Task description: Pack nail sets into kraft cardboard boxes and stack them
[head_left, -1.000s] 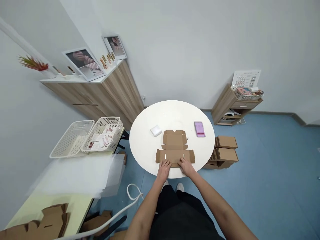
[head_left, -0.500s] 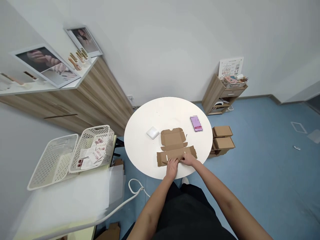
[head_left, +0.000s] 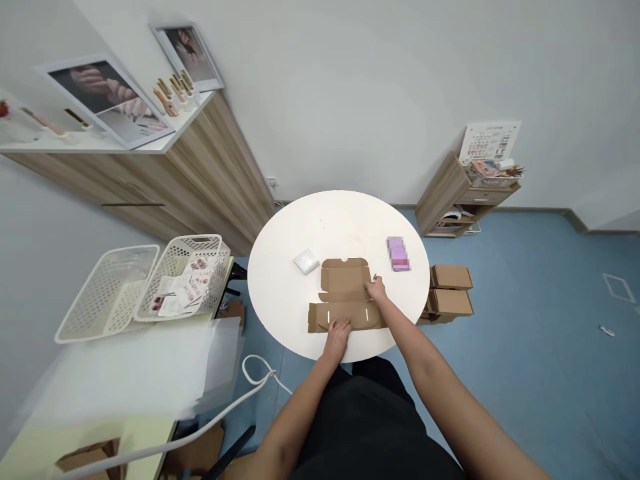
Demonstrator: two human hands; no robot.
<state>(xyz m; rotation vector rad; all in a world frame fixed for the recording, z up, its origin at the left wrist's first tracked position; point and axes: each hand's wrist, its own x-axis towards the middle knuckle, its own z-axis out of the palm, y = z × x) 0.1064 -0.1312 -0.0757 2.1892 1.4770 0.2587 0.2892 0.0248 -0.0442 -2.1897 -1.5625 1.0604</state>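
Observation:
A cardboard box blank (head_left: pixel 345 277) lies unfolded on the white round table (head_left: pixel 280 300), its notched lid panel towards the far side and a long panel with two white slits nearest me. My left hand (head_left: pixel 337 335) rests on the near edge of that long panel, fingers laid on the cardboard. At the right edge of the lid panel is my right hand (head_left: pixel 377 289), its fingers apart and touching or just over the side flap. A tiny dark object by its fingertips is too small to name.
Left of the cardboard lies a small white packet (head_left: pixel 306 261); a purple pixelated item (head_left: pixel 399 254) is on the right. Brown boxes (head_left: pixel 451 301) are stacked beyond the table's right edge. White baskets (head_left: pixel 183 277) stand on the left side table, with a white cable (head_left: pixel 240 407) below.
My right hand has left the near panel and moved up to the lid panel's right edge. My left hand stays on the near edge. The view has shifted slightly.

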